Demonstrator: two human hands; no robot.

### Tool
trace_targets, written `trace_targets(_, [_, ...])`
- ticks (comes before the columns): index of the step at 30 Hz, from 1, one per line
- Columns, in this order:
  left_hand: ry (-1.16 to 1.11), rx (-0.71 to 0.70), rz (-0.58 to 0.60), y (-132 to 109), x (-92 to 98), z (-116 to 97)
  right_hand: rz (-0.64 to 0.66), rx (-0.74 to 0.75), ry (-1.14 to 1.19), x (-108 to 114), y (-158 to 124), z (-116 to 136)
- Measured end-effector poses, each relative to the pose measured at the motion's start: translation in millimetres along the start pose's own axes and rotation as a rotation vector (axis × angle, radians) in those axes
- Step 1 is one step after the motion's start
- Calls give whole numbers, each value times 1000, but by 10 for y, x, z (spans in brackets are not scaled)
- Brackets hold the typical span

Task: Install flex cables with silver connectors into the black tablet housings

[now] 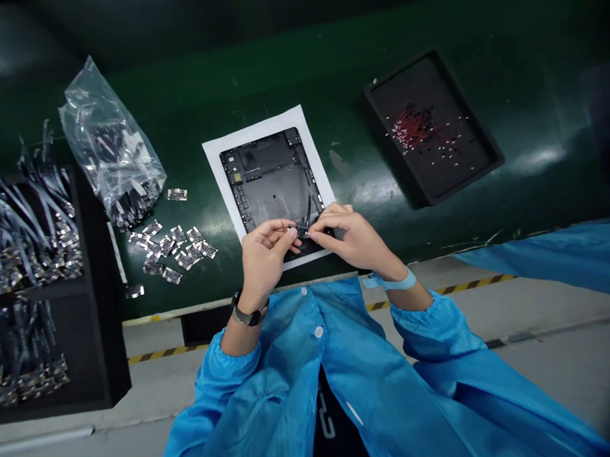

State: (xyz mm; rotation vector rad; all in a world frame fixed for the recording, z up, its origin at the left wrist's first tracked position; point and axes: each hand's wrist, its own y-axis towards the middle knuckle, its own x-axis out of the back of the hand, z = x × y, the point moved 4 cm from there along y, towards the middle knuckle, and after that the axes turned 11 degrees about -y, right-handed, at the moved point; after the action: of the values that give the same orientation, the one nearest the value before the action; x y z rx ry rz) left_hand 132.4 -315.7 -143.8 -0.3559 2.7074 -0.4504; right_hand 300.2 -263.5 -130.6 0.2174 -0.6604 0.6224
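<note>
The small black part (301, 232) is in the middle of the frame, between my hands, and it sits just over the lower right of the black housing (271, 181). My left hand (264, 257) pinches it from one side and my right hand (352, 237) pinches it from the other side; the fingers are curled, not spread. A thin dark strip (309, 212) rises from the part, over the housing. My fingers cover much of the part, so I cannot see its shape well. For this fine work, I think it is best to hold only the edges, keep both wrists steady, and not bend the thin strip.

The housing lies flat on a white sheet (253, 137), which is on the green bench (340, 76). Left of the sheet are loose small boards (179, 251), and above them is a clear plastic bag (108, 138) with more parts inside. At the left edge, a black tray (94, 314) holds boards with ribbon cables (29, 232). At upper right, another black tray (440, 80) holds tiny red and silver pieces (413, 125). I wear a watch (248, 313) on my left wrist, a blue strap (396, 282) on my right wrist, and a blue smock (354, 383).
</note>
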Motion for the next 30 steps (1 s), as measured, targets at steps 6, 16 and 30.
trace_targets(6, [16,8,-31,-17,-23,-1,2,-9,29,-3,-10,-34])
trace_targets(16, [72,3,-59,-25,-10,21,60,-41,6,42,44,-38])
trace_targets(30, [48,95,33,45,2,5,121,-13,92,63,64,-134])
